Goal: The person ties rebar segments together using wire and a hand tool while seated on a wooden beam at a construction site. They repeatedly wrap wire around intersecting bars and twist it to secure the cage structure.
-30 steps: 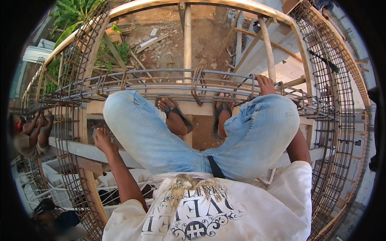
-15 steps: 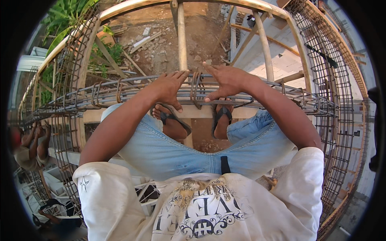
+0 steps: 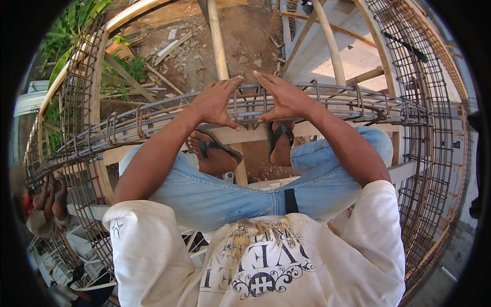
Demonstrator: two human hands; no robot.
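the left hand (image 3: 216,106) and right hand (image 3: 285,98) are unclenched at the rebar cage (image 3: 249,108), fingers toward its far side, thumbs toward its near side; palm contact cannot be told. the cage runs crosswise ahead of the jeans (image 3: 220,199), near the sandalled feet (image 3: 217,162).

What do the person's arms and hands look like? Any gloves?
No gloves: the left hand and right hand are bare, and no watch shows. The left sleeve and right sleeve are short, loose and whitish. A dark star outline marks the left one.
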